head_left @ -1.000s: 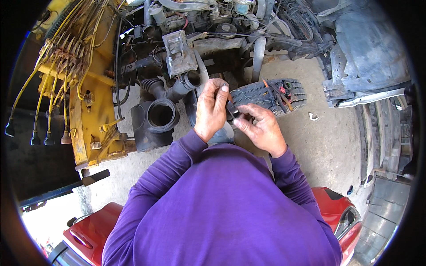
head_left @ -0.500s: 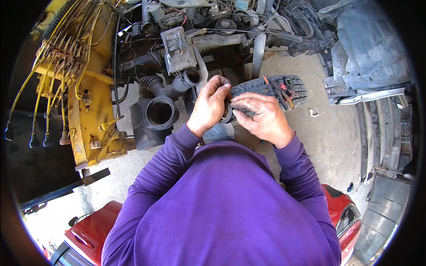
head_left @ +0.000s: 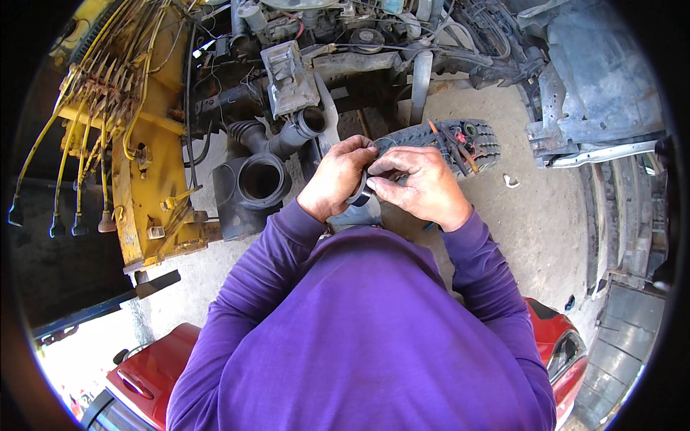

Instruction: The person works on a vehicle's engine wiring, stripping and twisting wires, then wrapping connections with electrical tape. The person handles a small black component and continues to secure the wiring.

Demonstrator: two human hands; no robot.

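Observation:
In front of my chest, my left hand [head_left: 334, 176] is closed around a small black ring [head_left: 359, 192] that looks like a roll of tape. Its thumb and forefinger pinch together above the ring. From the other side my right hand [head_left: 420, 185] reaches in, thumb and fingertips drawn together against the roll's upper edge. What lies between those fingertips is too small to make out. Part of the roll is hidden behind the left palm.
A tire [head_left: 485, 138] lies beyond my hands, with pliers and other hand tools [head_left: 456, 144] on it. To the left are a black air duct [head_left: 262, 179] and a yellow metal frame [head_left: 144, 208] with hanging cables. An exposed engine [head_left: 366, 43] stands ahead; red car panels [head_left: 158, 373] are behind me.
My right hand has moved slightly left and turned, its thumb now at the roll's edge. The left hand has dropped a little, and more of the black ring shows.

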